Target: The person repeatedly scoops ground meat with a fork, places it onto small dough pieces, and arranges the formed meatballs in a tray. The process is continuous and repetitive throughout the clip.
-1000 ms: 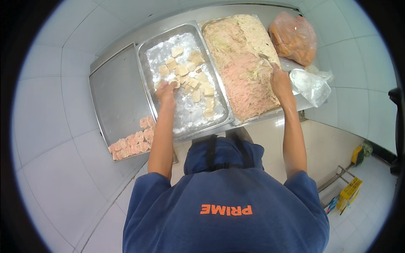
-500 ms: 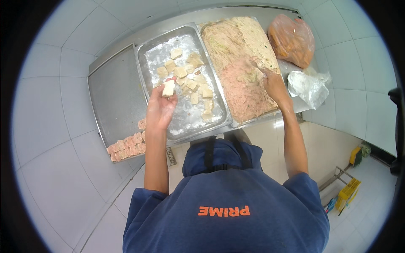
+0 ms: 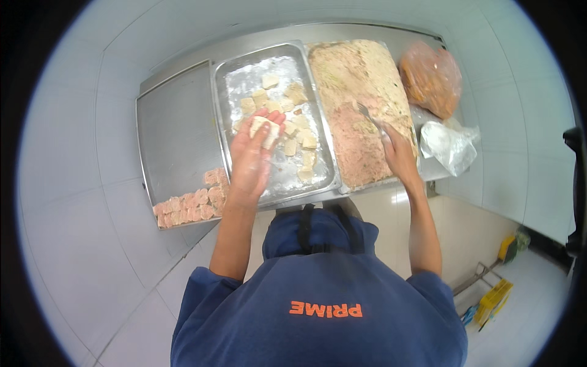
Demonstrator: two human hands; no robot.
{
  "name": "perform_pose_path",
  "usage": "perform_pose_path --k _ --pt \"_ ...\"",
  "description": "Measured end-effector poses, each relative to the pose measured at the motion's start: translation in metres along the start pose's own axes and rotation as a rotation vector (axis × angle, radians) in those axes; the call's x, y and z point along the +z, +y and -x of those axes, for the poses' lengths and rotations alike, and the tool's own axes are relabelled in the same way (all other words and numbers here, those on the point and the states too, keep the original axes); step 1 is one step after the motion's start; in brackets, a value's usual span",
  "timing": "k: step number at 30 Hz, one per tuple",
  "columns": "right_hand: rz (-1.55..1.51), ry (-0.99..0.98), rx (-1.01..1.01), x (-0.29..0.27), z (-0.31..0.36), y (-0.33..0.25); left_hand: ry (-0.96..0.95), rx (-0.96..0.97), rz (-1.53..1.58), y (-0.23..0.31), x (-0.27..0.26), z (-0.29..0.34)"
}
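My left hand (image 3: 251,162) is raised over the middle steel tray (image 3: 287,180) and holds a pale tofu piece (image 3: 264,129) in its fingers. More tofu pieces (image 3: 293,98) lie scattered in that tray. My right hand (image 3: 400,158) rests at the near edge of the right tray of minced filling (image 3: 358,73). It grips a metal utensil (image 3: 369,116) whose tip pokes into the filling.
A flat steel tray (image 3: 174,122) on the left carries rows of pinkish filled pieces (image 3: 189,207) at its near edge. An orange plastic bag (image 3: 431,76) and a clear bag (image 3: 451,144) sit at the right. White tiled walls surround the counter. Yellow items (image 3: 494,298) lie on the floor.
My left hand picked a tofu piece out of the middle tray and lifted it. My right hand drew back to the near part of the filling tray with the utensil.
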State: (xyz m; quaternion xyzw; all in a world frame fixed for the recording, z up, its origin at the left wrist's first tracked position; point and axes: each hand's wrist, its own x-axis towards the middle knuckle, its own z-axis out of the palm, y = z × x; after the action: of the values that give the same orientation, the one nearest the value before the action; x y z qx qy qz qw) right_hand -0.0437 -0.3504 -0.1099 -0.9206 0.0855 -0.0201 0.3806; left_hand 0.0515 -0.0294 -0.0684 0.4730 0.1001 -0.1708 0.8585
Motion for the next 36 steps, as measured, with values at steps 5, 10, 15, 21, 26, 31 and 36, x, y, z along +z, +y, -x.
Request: perform_pose_path --k 5,10,15,21,26,31,36 --pt "-0.138 0.174 -0.329 0.009 0.047 -0.084 -0.161 -0.042 0.057 0.008 0.023 0.009" --pt "-0.013 0.233 -0.443 0.023 0.067 -0.110 -0.416 -0.214 0.521 0.029 0.059 0.038" --pt "0.101 0.259 -0.427 0.027 0.068 -0.111 -0.379 -0.201 0.441 0.045 0.073 0.054" --pt "0.053 0.358 -0.513 0.025 0.074 -0.102 -0.362 -0.183 0.385 0.054 0.060 0.051" --pt "0.052 0.339 -0.450 0.018 0.075 -0.093 -0.443 -0.267 0.421 0.059 0.047 0.040" --pt "0.115 0.299 -0.609 0.007 0.063 -0.097 -0.450 -0.248 0.271 0.062 0.044 0.035" --pt "0.185 0.214 -0.609 -0.020 0.048 -0.104 -0.545 -0.171 -0.009 0.064 0.042 0.036"
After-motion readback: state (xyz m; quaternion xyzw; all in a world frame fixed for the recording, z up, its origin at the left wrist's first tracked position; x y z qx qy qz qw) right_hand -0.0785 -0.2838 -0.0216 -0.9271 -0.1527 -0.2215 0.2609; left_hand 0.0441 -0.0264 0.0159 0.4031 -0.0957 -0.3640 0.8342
